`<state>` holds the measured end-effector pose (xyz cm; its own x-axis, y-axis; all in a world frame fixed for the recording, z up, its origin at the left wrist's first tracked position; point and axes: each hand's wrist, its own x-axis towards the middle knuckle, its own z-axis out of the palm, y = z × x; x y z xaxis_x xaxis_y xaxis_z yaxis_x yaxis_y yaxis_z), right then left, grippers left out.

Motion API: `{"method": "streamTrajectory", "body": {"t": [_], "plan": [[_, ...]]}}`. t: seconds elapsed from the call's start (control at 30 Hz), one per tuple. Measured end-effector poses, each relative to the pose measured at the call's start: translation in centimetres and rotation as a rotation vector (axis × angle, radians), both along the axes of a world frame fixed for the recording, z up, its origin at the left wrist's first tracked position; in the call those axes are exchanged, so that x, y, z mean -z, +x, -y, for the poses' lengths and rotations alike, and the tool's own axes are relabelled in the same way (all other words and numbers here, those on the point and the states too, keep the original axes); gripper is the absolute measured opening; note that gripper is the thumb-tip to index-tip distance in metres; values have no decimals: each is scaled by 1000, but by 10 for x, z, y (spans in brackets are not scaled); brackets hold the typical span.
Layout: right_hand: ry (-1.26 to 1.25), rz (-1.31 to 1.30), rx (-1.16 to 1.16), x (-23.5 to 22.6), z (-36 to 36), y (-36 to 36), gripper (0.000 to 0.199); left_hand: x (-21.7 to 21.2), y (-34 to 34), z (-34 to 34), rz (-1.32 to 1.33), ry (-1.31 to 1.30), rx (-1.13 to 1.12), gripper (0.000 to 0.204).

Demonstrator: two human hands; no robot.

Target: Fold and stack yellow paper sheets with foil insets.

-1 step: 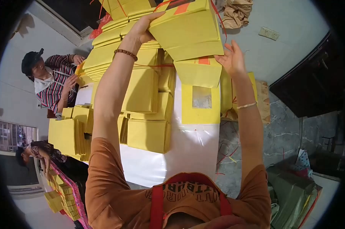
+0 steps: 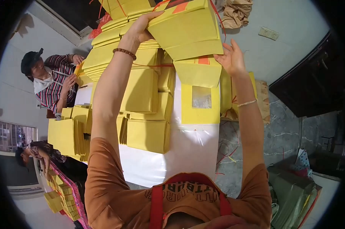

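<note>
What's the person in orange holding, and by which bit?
The left hand holds a yellow paper bundle by its left edge. The right hand is at the bundle's lower right corner; whether it grips is unclear.

The left hand [image 2: 142,28] grips a yellow paper bundle [image 2: 187,34] by its left edge; the right hand [image 2: 233,61], fingers loosely spread, is at its lower right corner. Below lies a yellow envelope [image 2: 191,116] with a square window. Yellow stacks [image 2: 140,89] crowd the white-covered table [image 2: 149,164]. At left, a person in stripes [image 2: 54,91] handles yellow paper.
</note>
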<state>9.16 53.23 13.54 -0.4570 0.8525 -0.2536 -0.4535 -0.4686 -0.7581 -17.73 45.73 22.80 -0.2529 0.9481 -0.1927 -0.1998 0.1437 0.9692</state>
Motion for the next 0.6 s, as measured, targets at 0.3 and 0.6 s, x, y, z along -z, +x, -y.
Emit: {"method": "streamTrajectory", "body": {"t": [0.3, 0.6], "plan": [[89, 94, -274, -22, -20, -34, 55, -3, -37, -8, 102, 34, 50, 29], [-81, -411, -309, 1, -8, -61, 58, 2, -34, 6, 79, 34, 45, 35]]}}
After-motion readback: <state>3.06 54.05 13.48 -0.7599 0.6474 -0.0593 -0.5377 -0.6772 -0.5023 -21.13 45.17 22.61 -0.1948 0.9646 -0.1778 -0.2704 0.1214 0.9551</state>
